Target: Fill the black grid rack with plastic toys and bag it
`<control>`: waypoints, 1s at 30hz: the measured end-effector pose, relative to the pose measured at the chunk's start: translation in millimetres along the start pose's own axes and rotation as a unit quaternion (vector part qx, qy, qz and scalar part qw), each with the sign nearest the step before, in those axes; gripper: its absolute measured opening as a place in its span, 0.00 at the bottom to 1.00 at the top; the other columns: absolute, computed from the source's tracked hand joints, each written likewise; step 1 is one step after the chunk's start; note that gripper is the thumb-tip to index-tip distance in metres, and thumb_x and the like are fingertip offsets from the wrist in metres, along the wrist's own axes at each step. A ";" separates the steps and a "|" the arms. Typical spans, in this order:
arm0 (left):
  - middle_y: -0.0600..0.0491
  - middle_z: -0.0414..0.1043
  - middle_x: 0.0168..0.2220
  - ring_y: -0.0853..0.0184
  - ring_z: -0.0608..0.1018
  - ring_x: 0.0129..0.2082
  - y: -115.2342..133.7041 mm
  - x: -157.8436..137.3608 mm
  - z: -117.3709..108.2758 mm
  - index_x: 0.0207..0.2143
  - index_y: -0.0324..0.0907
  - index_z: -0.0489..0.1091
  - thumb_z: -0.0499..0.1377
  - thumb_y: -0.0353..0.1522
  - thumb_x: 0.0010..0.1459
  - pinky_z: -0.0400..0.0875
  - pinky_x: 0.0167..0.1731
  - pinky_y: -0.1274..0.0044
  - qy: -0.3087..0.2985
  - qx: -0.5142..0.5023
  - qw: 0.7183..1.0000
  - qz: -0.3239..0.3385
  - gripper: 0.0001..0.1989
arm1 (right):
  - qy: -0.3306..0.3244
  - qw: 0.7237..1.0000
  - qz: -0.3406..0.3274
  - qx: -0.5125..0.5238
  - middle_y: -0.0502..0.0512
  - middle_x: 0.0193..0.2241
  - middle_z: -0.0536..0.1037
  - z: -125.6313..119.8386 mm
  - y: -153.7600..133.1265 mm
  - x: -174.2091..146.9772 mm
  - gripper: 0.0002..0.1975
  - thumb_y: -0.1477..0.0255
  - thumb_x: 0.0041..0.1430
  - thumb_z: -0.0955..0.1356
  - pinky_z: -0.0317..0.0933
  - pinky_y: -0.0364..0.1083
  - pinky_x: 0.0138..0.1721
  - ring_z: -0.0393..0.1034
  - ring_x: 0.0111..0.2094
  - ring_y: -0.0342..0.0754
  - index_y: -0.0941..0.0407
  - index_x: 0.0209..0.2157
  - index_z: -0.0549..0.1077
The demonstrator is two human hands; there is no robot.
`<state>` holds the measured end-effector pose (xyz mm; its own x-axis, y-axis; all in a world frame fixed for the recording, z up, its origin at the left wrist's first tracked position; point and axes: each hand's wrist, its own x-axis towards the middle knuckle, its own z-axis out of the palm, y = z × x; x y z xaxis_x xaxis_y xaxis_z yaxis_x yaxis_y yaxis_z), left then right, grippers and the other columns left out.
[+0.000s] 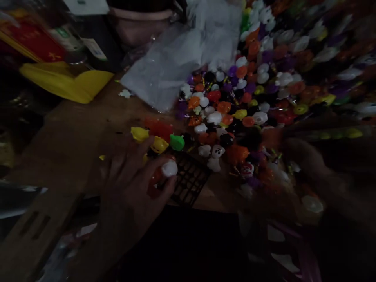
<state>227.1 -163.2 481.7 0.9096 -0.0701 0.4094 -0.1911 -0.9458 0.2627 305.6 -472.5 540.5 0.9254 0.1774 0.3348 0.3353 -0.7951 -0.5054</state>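
Observation:
My left hand [129, 184] hovers over the near part of the table, thumb and forefinger closed around a small white and orange plastic figure [169, 169]. Beyond its fingers lie yellow figures [159, 144] and a green figure [177, 142]. A black grid-like piece [190, 178] rests flat beside the thumb. On the right, my right hand [308, 160] reaches to the near edge of a heap of small coloured figures [223, 107]. Its fingers are dark and smeared by motion, so their grip does not show.
A clear plastic bag [167, 66] lies behind the heap. At the back left are a folded yellow sheet [67, 80], red packets [32, 37] and a pinkish pot [141, 25]. A board with slots [37, 225] sits at the near left.

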 end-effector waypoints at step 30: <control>0.44 0.74 0.52 0.45 0.74 0.57 -3.6 -5.2 -0.6 0.45 0.47 0.77 0.63 0.30 0.63 0.66 0.60 0.44 0.023 -0.019 0.999 0.042 0.08 | -0.220 0.894 -0.388 -0.036 0.57 0.35 0.77 162.4 -74.3 57.2 0.07 0.73 0.66 0.65 0.53 0.57 0.55 0.64 0.47 0.55 0.56 0.36 0.75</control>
<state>222.9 -159.2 479.2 0.8724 -0.1325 0.4704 -0.2796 -0.9248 0.2580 362.3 -309.1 468.0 0.4040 0.8904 0.2097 0.9093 -0.3660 -0.1981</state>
